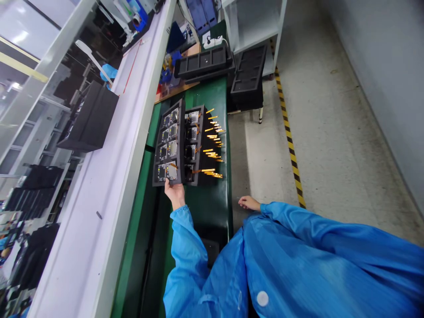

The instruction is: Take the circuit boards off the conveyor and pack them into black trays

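My left hand (174, 192) grips the near edge of a black tray (164, 179) that lies on the green belt (212, 207). Its pockets hold several small circuit modules (168, 148). A second stack of black trays (202, 164) stands right beside it, touching, with orange flex strips (213, 152) sticking out of its side. My right hand (249, 203) hangs just off the belt's edge over the floor, fingers loosely out, with nothing in it. Both arms are in blue smock sleeves.
Empty black trays (202, 62) lie at the belt's far end, with more (248, 70) by a white shelf unit (255, 22). A long white bench surface (109, 176) runs along the belt and carries a black box (89, 117). Yellow-black tape (289, 145) marks the floor.
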A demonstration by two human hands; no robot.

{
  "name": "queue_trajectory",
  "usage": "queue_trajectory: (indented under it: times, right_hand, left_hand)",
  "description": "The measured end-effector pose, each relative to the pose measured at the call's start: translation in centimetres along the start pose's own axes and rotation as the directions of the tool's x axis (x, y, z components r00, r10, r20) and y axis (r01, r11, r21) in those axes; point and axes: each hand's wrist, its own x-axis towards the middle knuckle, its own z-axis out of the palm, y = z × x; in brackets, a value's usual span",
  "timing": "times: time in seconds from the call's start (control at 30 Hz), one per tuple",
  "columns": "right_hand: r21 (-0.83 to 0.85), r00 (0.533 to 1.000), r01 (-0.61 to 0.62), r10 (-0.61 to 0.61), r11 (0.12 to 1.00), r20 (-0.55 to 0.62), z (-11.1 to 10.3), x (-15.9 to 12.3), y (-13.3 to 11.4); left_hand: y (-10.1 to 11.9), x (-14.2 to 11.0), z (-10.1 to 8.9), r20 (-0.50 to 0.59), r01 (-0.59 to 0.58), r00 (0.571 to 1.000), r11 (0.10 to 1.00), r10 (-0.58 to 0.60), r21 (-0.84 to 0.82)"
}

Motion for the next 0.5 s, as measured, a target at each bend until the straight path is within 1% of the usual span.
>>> queue_trajectory:
  times: [0.13, 0.27, 0.37, 0.5]
  right_hand:
    - [-0.005, 1.0, 0.001, -0.001, 1.0, -0.009, -0.3, -0.3, 0.0]
    - [-0.003, 1.0, -0.003, 0.003, 1.0, -0.021, -0.6, -0.3, -0.2]
    - [0.003, 1.0, -0.011, 0.011, 1.0, -0.029, -0.8, -0.3, -0.3]
    - [0.006, 0.999, -0.015, 0.015, 1.0, -0.038, -1.0, -0.4, -0.3]
  left_hand:
    - [-0.2, -0.7, 0.5, 0.029, -0.003, 1.0, 0.998, 0.001, 0.068]
    - [-1.0, -2.0, 0.6, 0.044, 0.01, 0.999, 0.998, -0.012, 0.066]
    - [-1.6, -2.7, 0.7, 0.024, 0.057, 0.998, 0.998, -0.058, 0.038]
    - [-1.7, -2.7, 1.1, -0.02, 0.109, 0.994, 0.994, -0.108, 0.014]
